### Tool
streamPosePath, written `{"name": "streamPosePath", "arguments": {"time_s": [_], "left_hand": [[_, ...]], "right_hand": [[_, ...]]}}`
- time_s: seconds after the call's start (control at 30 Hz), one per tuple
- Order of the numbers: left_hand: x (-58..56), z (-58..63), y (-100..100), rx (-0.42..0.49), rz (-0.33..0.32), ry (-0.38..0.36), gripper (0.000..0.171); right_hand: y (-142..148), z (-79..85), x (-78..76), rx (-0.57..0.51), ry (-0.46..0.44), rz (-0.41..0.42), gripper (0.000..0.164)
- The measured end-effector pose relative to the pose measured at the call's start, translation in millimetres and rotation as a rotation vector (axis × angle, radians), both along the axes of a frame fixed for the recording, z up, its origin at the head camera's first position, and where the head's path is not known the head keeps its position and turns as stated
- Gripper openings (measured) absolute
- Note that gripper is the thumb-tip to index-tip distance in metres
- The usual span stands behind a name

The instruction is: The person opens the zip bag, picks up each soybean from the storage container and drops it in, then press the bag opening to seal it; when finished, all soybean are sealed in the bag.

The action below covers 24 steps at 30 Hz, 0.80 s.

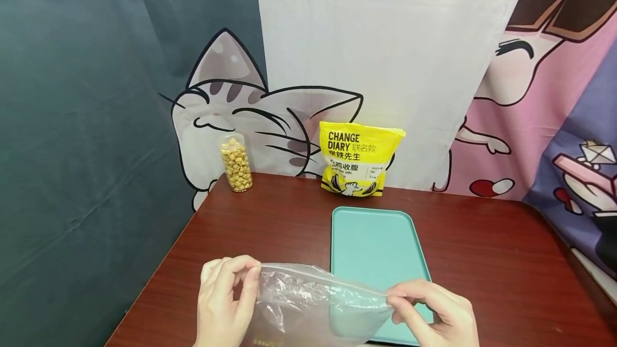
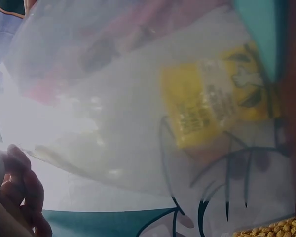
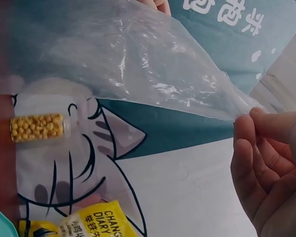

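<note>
A clear plastic bag (image 1: 308, 296) is stretched between my two hands above the front of the table. My left hand (image 1: 225, 299) pinches one upper corner between thumb and forefinger. At the opposite corner, my right hand (image 1: 436, 309) pinches the edge the same way, over the near end of the tray. The bag's lower part runs out of the head view. Through the film in the left wrist view, a yellow snack pouch (image 2: 192, 103) shows blurred. In the right wrist view the bag (image 3: 153, 59) hangs creased from the right fingertips (image 3: 244, 126).
A turquoise tray (image 1: 376, 240) lies on the dark red table (image 1: 270, 218). Behind it the yellow pouch (image 1: 359, 159) stands upright against the printed curtain (image 1: 385, 42). At the back left stands a clear jar of popcorn (image 1: 236, 165).
</note>
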<state>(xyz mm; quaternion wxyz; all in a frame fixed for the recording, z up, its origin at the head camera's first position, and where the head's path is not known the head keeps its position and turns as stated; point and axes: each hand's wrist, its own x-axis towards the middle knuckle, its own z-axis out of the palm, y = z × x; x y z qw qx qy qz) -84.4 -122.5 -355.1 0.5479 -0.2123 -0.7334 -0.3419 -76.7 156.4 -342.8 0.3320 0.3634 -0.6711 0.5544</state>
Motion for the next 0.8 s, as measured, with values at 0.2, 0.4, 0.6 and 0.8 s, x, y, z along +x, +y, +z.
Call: {"name": "streamPosePath", "arguments": {"time_s": [0.2,0.4,0.6,0.8], "left_hand": [[5.1,-7.4,-3,0.017,-0.08,-0.182,0.019],[3.1,-14.9,-10,0.062,-0.09,-0.615,0.013],[-6.9,-28.2,-15,0.117,-0.085,-0.909,0.002],[-13.2,-43.3,-11,0.077,0.028,-0.843,0.004]], "right_hand": [[1,-6.0,-4.6,0.021,-0.064,0.012,0.029],[-1,-19.6,-24.8,0.163,-0.335,-0.034,0.031],[-11,-29.2,-43.5,0.213,-0.533,-0.049,0.012],[-18,-33.8,-40.5,0.197,-0.504,-0.048,0.013]]}}
